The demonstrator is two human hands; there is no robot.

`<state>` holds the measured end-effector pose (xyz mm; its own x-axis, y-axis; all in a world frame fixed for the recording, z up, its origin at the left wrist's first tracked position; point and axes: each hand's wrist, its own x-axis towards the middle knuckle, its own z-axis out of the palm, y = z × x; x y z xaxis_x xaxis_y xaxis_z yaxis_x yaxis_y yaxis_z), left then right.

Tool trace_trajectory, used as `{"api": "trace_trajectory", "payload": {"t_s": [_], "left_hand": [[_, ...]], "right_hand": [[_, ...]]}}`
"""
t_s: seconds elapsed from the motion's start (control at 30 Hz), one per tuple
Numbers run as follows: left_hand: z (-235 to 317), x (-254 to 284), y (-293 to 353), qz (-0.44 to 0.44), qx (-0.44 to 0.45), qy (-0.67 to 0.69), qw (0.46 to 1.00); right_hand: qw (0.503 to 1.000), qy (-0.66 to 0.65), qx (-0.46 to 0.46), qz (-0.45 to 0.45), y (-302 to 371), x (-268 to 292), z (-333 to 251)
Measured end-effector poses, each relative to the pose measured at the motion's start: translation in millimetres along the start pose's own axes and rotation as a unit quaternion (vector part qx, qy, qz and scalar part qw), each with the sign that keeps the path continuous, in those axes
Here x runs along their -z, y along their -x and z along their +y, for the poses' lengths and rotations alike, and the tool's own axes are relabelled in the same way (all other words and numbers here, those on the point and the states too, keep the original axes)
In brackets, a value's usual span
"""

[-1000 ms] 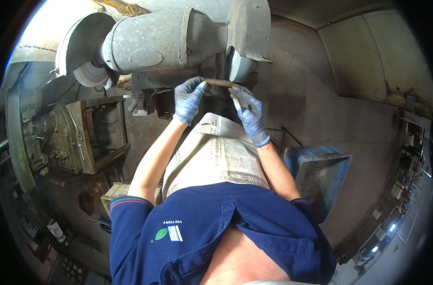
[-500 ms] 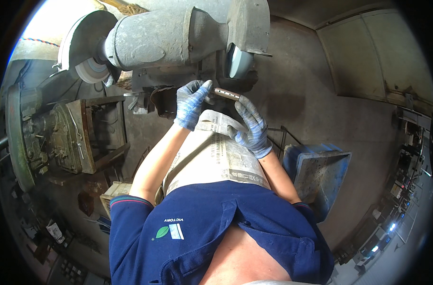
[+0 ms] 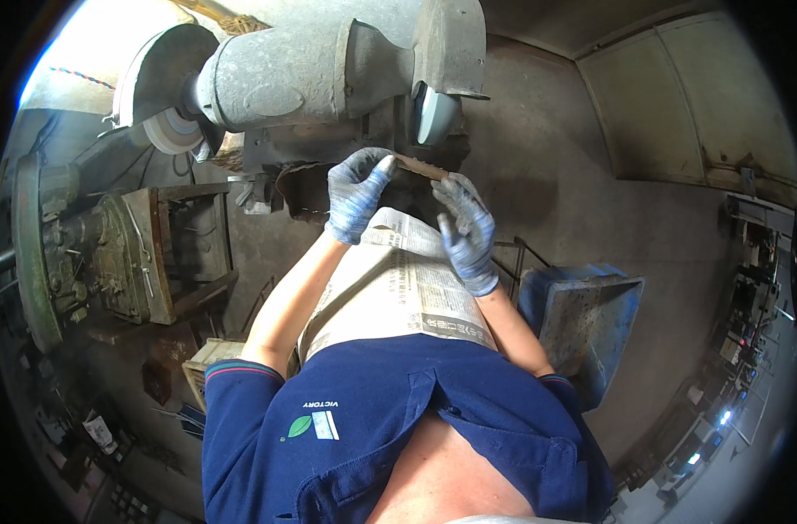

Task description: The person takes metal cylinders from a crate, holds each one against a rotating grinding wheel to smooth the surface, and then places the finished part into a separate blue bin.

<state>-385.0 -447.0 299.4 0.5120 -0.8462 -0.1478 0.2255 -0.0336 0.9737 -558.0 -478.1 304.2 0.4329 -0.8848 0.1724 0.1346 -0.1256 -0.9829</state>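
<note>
A slim brownish metal strip [image 3: 423, 168] is held in front of the bench grinder [image 3: 280, 74], below and between its two wheels. Its left end sits in a pinch between the thumb and fingers of my left hand [image 3: 355, 196]. At the strip's other end, the fingertips of my right hand [image 3: 470, 231] close on it, with the thumb partly apart lower down. Both hands wear blue and grey work gloves. The pale right wheel [image 3: 438, 116] is nearest to the strip, a short way above it and not touching. Further left is the white left wheel [image 3: 173, 131].
Newspaper sheets [image 3: 407, 284] cover my lap. A worn blue bin [image 3: 590, 336] stands to my right. On the left is an old greasy machine [image 3: 110, 253] with a metal frame. A wooden crate [image 3: 210, 367] is beside my left elbow. A pale cabinet [image 3: 678, 96] stands far right.
The strip has been turned about its length: its row of holes faced up before, and now a narrow edge shows. My right hand has shifted slightly, its fingers closer together.
</note>
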Motion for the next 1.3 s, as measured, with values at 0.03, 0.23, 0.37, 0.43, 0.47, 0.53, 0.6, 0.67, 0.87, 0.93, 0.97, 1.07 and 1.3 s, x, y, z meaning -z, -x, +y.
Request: {"api": "trace_trajectory", "payload": {"t_s": [0.03, 0.23, 0.37, 0.43, 0.47, 0.53, 0.6, 0.67, 0.87, 0.93, 0.97, 1.07, 1.3], "left_hand": [[0, -1, 0, 0.0, 0.013, 0.022, 1.0], [10, 5, -4, -0.073, 0.154, 0.103, 0.98], [5, 2, -2, -0.071, 0.074, 0.04, 0.994], [-8, -3, -2, -0.066, 0.023, 0.011, 0.998], [-16, -4, -3, -0.063, -0.002, -0.003, 0.998], [-26, -3, -7, -0.058, 0.024, -0.003, 0.998], [-35, -5, -10, -0.049, 0.061, 0.033, 0.996], [-45, -5, -15, -0.044, 0.061, 0.017, 0.997], [-62, -20, -23, -0.006, 0.086, 0.071, 0.994], [-55, -32, -22, 0.013, 0.092, 0.098, 0.991], [-58, -37, -22, 0.023, 0.098, 0.126, 0.987], [-61, -44, -26, 0.04, 0.115, 0.156, 0.98], [-63, -42, -29, 0.064, 0.114, 0.16, 0.978]], "right_hand": [[0.986, 0.136, 0.097, -0.02, -1, 6, 6], [0.924, 0.311, 0.212, -0.062, -1, 22, 6], [0.94, 0.275, 0.196, -0.057, -5, 25, 7], [0.986, 0.147, 0.072, -0.012, -1, 27, 27], [0.997, 0.081, 0.009, 0.011, 2, 27, 35], [0.999, 0.033, -0.013, 0.034, -2, 23, 30], [0.997, 0.069, 0.001, 0.033, -7, 25, 31], [0.978, 0.197, 0.066, 0.016, -14, 30, 34], [0.986, 0.157, 0.007, 0.057, -29, 35, 52], [0.991, 0.111, -0.019, 0.066, -33, 39, 55], [0.993, 0.093, -0.028, 0.071, -34, 40, 55], [0.991, 0.119, -0.043, 0.047, -35, 50, 62], [0.988, 0.114, -0.092, 0.054, -38, 44, 59]]}}
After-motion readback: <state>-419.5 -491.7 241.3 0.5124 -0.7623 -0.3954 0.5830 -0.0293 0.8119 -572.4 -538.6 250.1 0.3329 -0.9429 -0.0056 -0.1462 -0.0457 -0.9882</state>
